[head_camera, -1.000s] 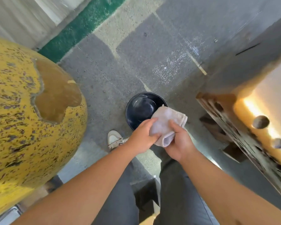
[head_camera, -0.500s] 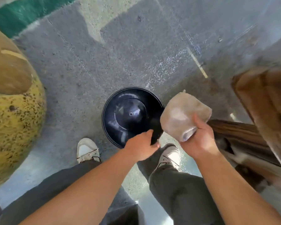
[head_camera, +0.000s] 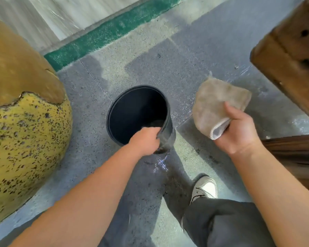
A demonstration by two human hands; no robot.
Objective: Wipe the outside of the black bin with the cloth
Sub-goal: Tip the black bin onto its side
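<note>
The left hand (head_camera: 145, 142) grips the near rim of the black bin (head_camera: 137, 113), fingers inside, thumb side outside. The right hand (head_camera: 236, 130) is closed around the folded cloth (head_camera: 216, 104), held in the air right of the bin, not touching it. The bin stands on the paved floor (head_camera: 168, 65), near the yellow speckled vessel (head_camera: 25, 139). It appears tilted, mouth opening up and slightly away from the person, long axis near vertical. Risk: a one-point rim hold may let the bin swing or slip under wiping pressure.
</note>
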